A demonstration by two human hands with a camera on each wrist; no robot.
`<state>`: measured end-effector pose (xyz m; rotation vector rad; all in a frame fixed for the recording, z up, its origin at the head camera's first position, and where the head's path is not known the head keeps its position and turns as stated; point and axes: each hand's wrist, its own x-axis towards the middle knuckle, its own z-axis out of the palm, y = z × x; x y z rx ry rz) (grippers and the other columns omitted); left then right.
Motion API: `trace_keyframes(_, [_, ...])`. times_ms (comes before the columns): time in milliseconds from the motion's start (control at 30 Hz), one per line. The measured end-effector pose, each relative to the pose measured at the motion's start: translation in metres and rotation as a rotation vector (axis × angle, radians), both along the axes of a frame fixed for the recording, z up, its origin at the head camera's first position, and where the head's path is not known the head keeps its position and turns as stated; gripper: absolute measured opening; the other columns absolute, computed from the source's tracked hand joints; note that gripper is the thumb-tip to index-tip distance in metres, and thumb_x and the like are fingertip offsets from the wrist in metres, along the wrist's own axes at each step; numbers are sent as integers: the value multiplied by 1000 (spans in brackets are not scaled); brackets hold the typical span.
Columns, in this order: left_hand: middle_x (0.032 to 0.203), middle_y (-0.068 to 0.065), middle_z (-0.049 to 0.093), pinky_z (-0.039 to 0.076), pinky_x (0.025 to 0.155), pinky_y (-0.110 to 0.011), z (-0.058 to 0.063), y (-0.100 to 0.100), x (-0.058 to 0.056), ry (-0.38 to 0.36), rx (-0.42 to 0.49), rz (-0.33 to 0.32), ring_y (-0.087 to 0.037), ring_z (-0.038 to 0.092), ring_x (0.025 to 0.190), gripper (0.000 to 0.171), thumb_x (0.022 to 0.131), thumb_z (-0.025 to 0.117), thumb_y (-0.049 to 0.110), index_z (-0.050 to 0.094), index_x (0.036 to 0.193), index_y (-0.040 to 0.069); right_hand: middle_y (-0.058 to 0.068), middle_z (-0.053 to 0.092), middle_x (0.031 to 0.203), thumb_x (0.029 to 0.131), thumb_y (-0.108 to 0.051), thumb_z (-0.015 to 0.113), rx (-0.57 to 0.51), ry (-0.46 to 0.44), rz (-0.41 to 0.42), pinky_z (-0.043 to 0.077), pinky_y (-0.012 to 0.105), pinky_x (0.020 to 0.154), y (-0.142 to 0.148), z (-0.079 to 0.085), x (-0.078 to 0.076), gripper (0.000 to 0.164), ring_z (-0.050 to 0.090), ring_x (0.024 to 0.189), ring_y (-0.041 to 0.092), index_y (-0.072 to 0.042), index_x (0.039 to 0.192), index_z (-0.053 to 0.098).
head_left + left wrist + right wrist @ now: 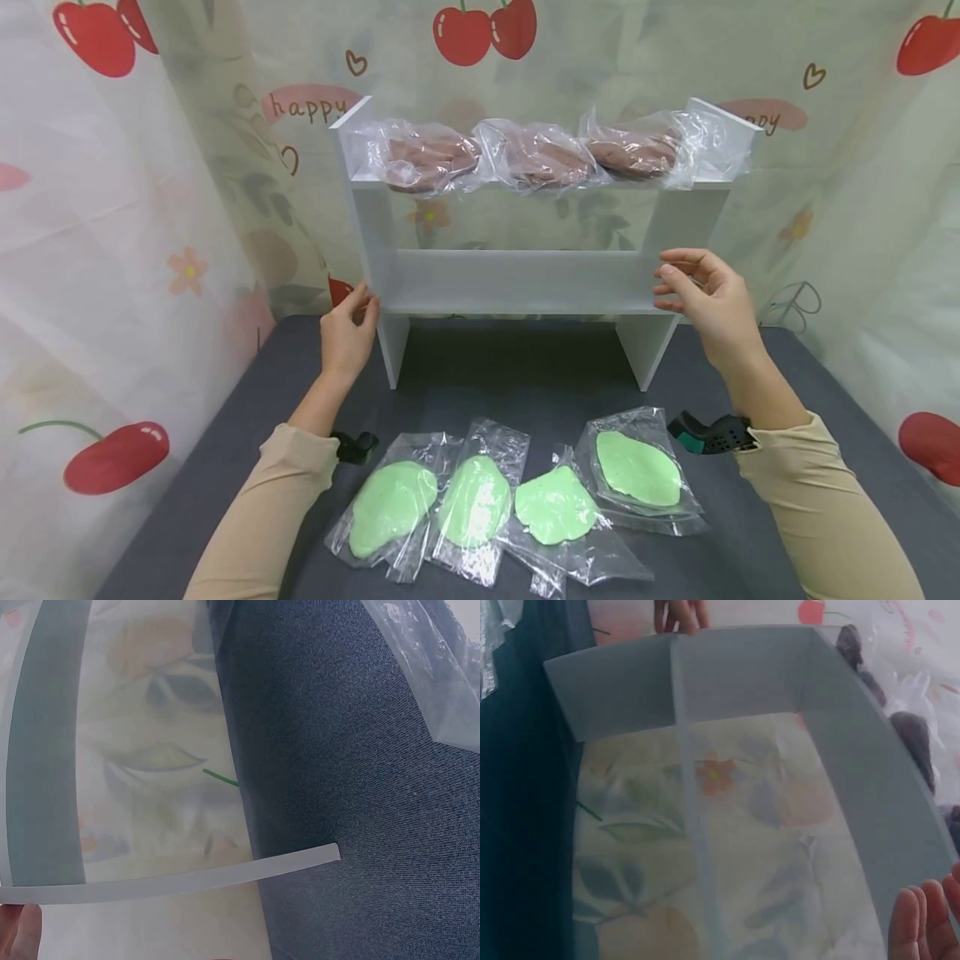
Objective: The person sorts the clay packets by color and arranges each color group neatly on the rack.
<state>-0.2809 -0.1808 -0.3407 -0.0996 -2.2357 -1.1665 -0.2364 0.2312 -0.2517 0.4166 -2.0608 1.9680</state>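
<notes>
A white two-tier shelf (517, 282) stands upright at the back of the dark table. My left hand (349, 329) is at its left side panel, fingertips touching the panel's outer face near the lower board. In the right wrist view the fingers (679, 613) of that hand rest against the panel's edge. Beside the right panel my right hand (711, 304) is raised with loosely bent, spread fingers and holds nothing; whether it touches the panel cannot be told. Three clear bags of brown lumps, left (431, 158), middle (551, 158) and right (637, 154), lie on the top board.
In front of the shelf, several clear bags with flat pale-green pieces, such as the leftmost (393, 508) and the rightmost (637, 471), lie on the dark tabletop (510, 358). Printed curtains (247, 208) surround the table. A thin cable (795, 302) hangs behind the right corner.
</notes>
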Motion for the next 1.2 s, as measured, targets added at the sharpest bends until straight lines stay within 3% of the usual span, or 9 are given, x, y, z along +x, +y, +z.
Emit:
trace_keyframes(167, [114, -18, 66, 35, 57, -13, 1, 1, 1, -13, 1, 3, -31, 66, 99, 41, 95, 55, 17, 51, 134, 6, -11, 62, 98, 95, -22, 55, 255, -61, 80, 51, 16, 74, 9, -21, -1, 21, 62, 85, 2, -15, 114, 57])
trace_keyframes(267, [115, -18, 66, 41, 61, -20, 2, 1, 2, -20, -3, 6, -30, 66, 99, 41, 95, 55, 17, 51, 134, 6, -14, 59, 106, 96, -25, 52, 438, -99, 128, 50, 17, 79, 14, -35, -2, 28, 61, 92, -1, -12, 121, 54])
trace_keyframes(400, [115, -19, 66, 48, 69, -37, 2, 1, 1, -20, 0, 1, -31, 66, 100, 41, 95, 54, 17, 51, 134, 5, 1, 58, 121, 96, -28, 53, 567, -174, 200, 50, 20, 83, 19, -52, -3, 40, 60, 97, -1, -5, 128, 49])
trace_keyframes(533, [116, -19, 66, 49, 72, -42, 2, 1, 1, -21, 9, -5, -31, 66, 101, 41, 95, 54, 17, 51, 134, 5, 19, 54, 128, 95, -29, 54, 639, -226, 258, 50, 26, 82, 24, -69, -4, 44, 60, 95, 1, -6, 132, 48])
trace_keyframes(633, [116, -19, 66, 49, 73, -42, 1, 1, 1, -28, 13, -4, -31, 66, 101, 41, 95, 54, 17, 51, 134, 5, 19, 55, 126, 94, -28, 57, 680, -244, 301, 49, 30, 84, 28, -81, -4, 45, 60, 95, 0, -7, 132, 47])
trace_keyframes(800, [116, -19, 66, 49, 72, -41, 1, 1, 2, -24, 14, -4, -31, 66, 101, 41, 95, 54, 17, 51, 134, 6, 19, 54, 125, 92, -25, 60, 716, -268, 382, 49, 28, 86, 35, -101, -4, 49, 59, 101, 2, -4, 134, 45])
trace_keyframes(1033, [113, -18, 67, 44, 64, -28, 1, 1, 2, -11, 1, 0, -30, 67, 98, 41, 95, 54, 18, 51, 134, 7, 30, 47, 130, 90, -24, 63, 741, -325, 482, 50, 37, 85, 44, -121, -1, 58, 55, 112, 36, 2, 137, 39])
trace_keyframes(1200, [112, -18, 68, 46, 66, -34, 1, 1, 1, -3, 6, -1, -30, 67, 98, 41, 95, 55, 17, 51, 134, 7, 29, 47, 130, 88, -25, 66, 779, -342, 502, 49, 44, 88, 49, -134, 1, 66, 50, 116, 45, 3, 139, 36])
